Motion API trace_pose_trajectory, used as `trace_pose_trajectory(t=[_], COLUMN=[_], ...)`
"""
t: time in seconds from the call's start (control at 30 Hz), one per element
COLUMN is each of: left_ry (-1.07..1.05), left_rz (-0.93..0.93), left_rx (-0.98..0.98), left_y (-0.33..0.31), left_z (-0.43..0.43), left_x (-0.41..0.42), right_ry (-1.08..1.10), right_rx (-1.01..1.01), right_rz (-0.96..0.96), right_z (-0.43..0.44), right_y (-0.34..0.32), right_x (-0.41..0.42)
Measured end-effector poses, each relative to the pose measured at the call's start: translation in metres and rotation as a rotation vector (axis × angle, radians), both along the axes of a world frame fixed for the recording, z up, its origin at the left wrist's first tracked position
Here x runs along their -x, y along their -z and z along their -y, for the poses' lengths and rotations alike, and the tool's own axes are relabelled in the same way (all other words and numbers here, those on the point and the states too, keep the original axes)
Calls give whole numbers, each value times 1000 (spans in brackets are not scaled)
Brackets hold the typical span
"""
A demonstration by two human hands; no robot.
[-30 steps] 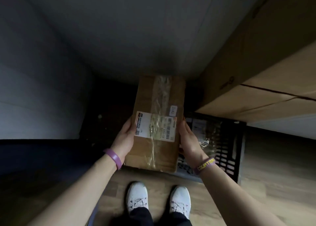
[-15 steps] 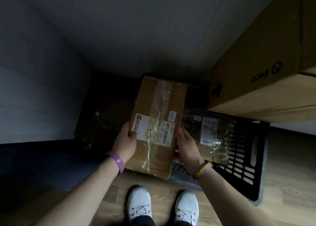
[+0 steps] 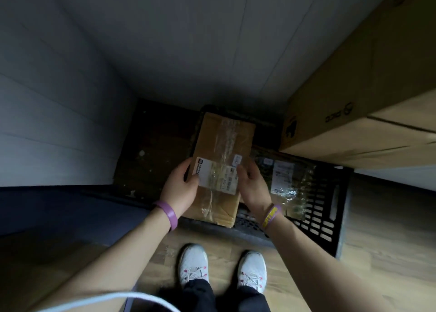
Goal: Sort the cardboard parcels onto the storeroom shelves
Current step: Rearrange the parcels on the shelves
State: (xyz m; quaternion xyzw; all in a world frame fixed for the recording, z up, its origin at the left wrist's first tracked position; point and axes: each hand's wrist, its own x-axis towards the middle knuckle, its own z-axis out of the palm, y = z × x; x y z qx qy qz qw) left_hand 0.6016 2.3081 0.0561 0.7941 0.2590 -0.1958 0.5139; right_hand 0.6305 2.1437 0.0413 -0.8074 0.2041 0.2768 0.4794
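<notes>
I hold a flat brown cardboard parcel (image 3: 221,146) with clear tape and a white label, above the floor in front of me. My left hand (image 3: 180,189) grips its left edge near the label. My right hand (image 3: 253,186) holds its right edge, fingers over the label's corner. A second parcel (image 3: 283,179), wrapped in clear plastic with a white label, lies in a black slatted crate (image 3: 323,215) on the floor to the right.
Large cardboard boxes (image 3: 358,113) are stacked at the right, overhanging the crate. A pale panelled wall (image 3: 188,40) stands ahead and to the left. A dark low surface (image 3: 153,151) lies under the held parcel. My white shoes (image 3: 193,264) stand on wooden flooring.
The view has tilted down and left, so the crate and its wrapped parcel show more fully. The held parcel sits lower and farther from me; both hands keep their grip.
</notes>
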Motion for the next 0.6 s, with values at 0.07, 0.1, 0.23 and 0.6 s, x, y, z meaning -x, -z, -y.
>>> trace_pose_trajectory(t=[0.07,0.1,0.23,0.6], left_ry=[-28,-42,-114,-320], left_rz=[-30,-35,25,354], left_rx=[48,67,120,224], left_y=[-43,-67,-184,-473], left_z=[4,5,11,-6], left_x=[-7,-11,-15,15], right_ry=[-31,-38,-28,-240], right_rx=[-29,-41,-101,-242], right_rz=[-23,-22,78,358], right_z=[-8,-12,-29,-57], right_y=[-48,-75,-196,-481], right_x=[-8,-12,-20,-6])
